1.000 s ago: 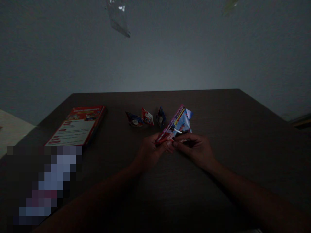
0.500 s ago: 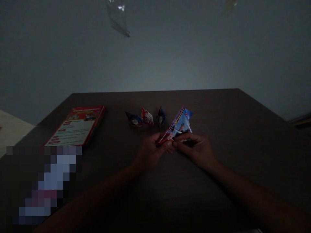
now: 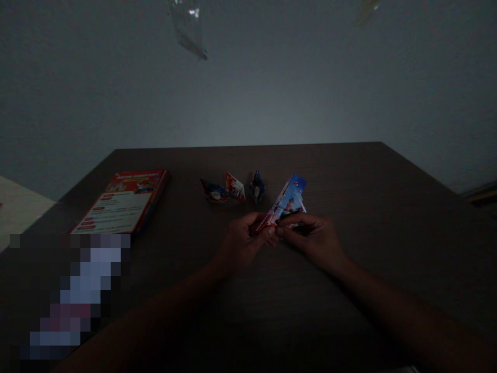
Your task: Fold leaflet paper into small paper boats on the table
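Observation:
The scene is dim. Both my hands meet at the middle of a dark wooden table point(image 3: 368, 171). My left hand point(image 3: 243, 243) and my right hand point(image 3: 312, 238) each pinch the near end of a folded sheet of printed paper point(image 3: 289, 199), blue and red, which slants up and away from my fingers. Just beyond it stand three small folded paper shapes: a dark blue one point(image 3: 213, 190), a red and white one point(image 3: 235, 187) and another dark blue one point(image 3: 257, 187).
A red printed booklet point(image 3: 122, 202) lies flat at the left of the table. A blurred-out patch covers the near left corner. A grey wall rises behind the table's far edge, with a piece of clear plastic point(image 3: 188, 28) hanging at the top.
The folded sheet has closed up and grown narrower between my fingers; its red strip shows less. My hands have stayed in place.

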### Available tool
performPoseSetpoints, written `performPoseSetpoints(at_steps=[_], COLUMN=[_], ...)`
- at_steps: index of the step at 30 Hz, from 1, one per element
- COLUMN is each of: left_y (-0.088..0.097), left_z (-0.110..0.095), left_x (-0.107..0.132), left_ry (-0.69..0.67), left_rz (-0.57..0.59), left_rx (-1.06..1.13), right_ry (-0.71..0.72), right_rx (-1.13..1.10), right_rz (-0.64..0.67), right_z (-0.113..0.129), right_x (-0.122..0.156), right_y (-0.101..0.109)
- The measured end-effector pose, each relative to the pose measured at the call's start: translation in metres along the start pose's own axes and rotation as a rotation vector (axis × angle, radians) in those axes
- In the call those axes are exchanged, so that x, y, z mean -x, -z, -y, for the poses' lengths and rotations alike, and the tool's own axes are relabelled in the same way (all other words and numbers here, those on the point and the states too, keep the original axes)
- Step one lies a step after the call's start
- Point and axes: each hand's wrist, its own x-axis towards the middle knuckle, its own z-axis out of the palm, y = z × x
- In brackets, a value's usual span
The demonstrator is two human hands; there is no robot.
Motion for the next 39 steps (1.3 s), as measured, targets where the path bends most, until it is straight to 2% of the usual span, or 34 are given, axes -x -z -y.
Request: performPoseSetpoints(at_steps=[11, 17, 27, 34, 39], left_y=[0.0005, -0.0002, -0.0016, -0.0013, 0.0021], left_z=[-0.0062, -0.0089, -0.0085, -0.0052, -0.0052], left_x=[0.0002, 0.0007, 0.0013, 0.0012, -0.0008], left_ry=[-0.052, 0.014, 0.013, 0.095, 0.120], left_rz=[0.052, 0.048, 0.059, 0.081, 0.070], left_rx=[0.065, 0.062, 0.119, 0.209, 0.141], right_ry=[-0.012, -0.007, -0.004, -0.009, 0.035], right_rx=[-0.056, -0.051, -0.055, -0.077, -0.077], right_rz=[0.033, 0.021, 0.036, 0.058, 0.047], right_z=[0.0059, 0.0043, 0.0084, 0.0053, 0.0004], right_x=[0.0006, 0.0015, 0.0019, 0.0015, 0.0007], right_y=[0.0017, 0.0014, 0.0016, 0.0020, 0.0039])
